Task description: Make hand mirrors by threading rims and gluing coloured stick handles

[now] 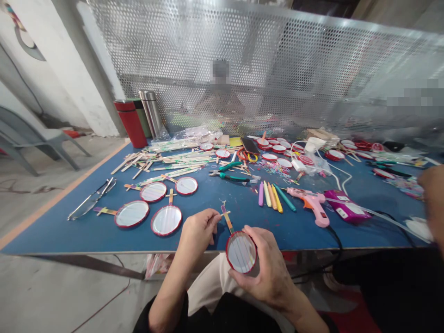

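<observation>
My right hand grips a small round mirror with a red rim by its edge, near the table's front edge. From the mirror's top a striped stick handle points up and away. My left hand is closed in a pinch at a thin pale crosspiece near the handle's tip. To the left lie several similar red-rimmed mirrors with stick handles, among them one mirror close to my left forearm and another mirror further left.
Coloured glue sticks, a pink glue gun and a purple box lie right. Pliers, wooden sticks and more discs are behind. Glasses and a red tumbler stand left. Another person's arm reaches in.
</observation>
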Motion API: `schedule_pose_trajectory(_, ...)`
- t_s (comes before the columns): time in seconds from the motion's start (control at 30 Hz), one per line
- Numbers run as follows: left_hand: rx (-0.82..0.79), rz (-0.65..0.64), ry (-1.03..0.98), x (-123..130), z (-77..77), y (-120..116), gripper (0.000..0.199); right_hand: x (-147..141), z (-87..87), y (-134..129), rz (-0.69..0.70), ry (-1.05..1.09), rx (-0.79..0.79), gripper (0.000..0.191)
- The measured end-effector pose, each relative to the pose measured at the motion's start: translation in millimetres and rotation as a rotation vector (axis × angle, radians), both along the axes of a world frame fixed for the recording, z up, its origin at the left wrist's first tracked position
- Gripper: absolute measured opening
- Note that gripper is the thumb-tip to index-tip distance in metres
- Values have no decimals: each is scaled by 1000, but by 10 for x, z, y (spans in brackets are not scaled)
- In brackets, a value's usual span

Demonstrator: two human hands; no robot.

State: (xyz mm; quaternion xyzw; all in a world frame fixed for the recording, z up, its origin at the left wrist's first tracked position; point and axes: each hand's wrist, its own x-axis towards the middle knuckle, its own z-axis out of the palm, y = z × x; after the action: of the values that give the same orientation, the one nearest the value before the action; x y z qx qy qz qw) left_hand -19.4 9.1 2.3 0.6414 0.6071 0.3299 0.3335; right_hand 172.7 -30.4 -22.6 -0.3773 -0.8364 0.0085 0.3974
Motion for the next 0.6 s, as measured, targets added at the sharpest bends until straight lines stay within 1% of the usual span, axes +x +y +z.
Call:
schedule_pose_trajectory(0.3, -5, 2, -7, 7, 22, -1, 30, 9, -15, -11, 5, 0, -6, 78)
schedule_pose_trajectory(0.6, -7, 0, -5, 4, 9, 2, 30, 4, -6, -4, 19, 3, -10, 77)
